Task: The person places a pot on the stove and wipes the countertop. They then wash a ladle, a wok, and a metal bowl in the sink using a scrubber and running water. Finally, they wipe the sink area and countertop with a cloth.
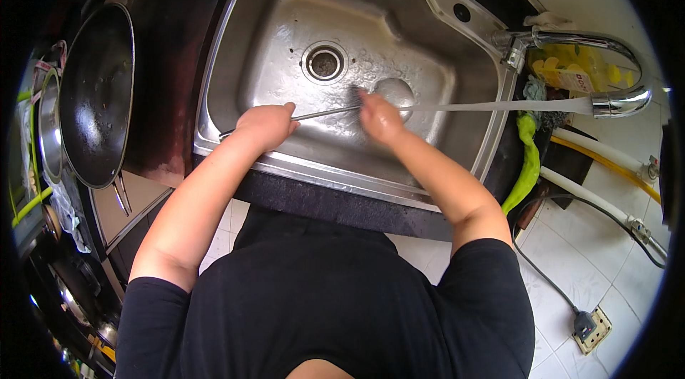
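Observation:
Over the steel sink (pixel 285 22), my left hand (pixel 265 126) is closed around a thin, long metal rod (pixel 325 114), perhaps a utensil's handle. One end of it pokes out beyond my left hand, by the sink's front left rim. At the other end, my right hand (pixel 380 118) has its fingers closed on the rod. A small dark patch by those fingertips is blurred, and I cannot make out what it is. From the chrome faucet (pixel 621 102) on the right, water (pixel 499 105) runs across to the basin just beside my right hand and spreads on the bottom.
The drain (pixel 325 63) lies beyond my hands. A black pan (pixel 96 93) leans at the left beside the dark counter (pixel 168 43). Behind the faucet is a yellow package (pixel 578 68); a bright green cloth (pixel 526 165) hangs nearby. A plug (pixel 585 323) and cable are at lower right.

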Demonstrator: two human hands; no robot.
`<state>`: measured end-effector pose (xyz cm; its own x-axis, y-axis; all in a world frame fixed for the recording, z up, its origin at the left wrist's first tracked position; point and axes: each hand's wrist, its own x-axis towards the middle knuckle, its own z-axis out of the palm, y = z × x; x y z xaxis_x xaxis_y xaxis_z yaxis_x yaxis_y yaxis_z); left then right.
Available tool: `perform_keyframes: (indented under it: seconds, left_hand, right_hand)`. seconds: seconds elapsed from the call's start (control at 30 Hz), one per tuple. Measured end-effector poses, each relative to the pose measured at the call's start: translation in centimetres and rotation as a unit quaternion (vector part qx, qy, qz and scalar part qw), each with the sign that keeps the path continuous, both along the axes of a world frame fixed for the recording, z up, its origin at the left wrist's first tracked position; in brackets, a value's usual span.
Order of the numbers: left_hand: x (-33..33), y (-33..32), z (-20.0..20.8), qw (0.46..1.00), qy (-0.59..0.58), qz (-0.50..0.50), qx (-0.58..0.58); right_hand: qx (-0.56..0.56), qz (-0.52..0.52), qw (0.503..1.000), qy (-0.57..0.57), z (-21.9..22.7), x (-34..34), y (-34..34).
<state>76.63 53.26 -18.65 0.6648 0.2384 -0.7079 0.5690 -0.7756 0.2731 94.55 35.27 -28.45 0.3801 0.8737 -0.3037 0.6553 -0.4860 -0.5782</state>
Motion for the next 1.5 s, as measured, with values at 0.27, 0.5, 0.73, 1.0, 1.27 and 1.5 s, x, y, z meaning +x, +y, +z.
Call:
perform_keyframes:
  seconds: [0.27, 0.5, 0.73, 1.0, 1.27, 1.5]
  left_hand:
    - [0.1, -1.0, -2.3, 0.999, -0.027, 0.027, -0.028]
    - [1.0, -1.4, -2.7, 0.991, -0.008, 0.083, -0.104]
    - [2.1, -0.4, -0.6, 0.932, -0.060, 0.108, -0.341]
    - [10.4, -1.1, 8.2, 0.714, -0.239, 0.150, -0.640]
    - [17.5, -9.2, 9.5, 0.688, -0.524, 0.084, -0.495]
    - [20.5, -9.5, 8.7, 0.845, -0.421, 0.040, -0.327]
  right_hand:
    - [-0.115, 0.091, 0.988, -0.040, 0.8, 0.8, -2.2]
    - [0.025, 0.101, 0.987, 0.125, 2.9, -6.4, 2.0]
    - [0.059, 0.173, 0.982, -0.052, 4.5, -2.2, -0.9]
    - [0.111, -0.130, 0.969, 0.179, 10.7, 5.2, -3.0]
    - [0.175, -0.187, 0.934, 0.251, 16.5, 5.8, -3.8]
    - [0.414, -0.261, 0.844, 0.218, 16.0, 5.3, -3.1]
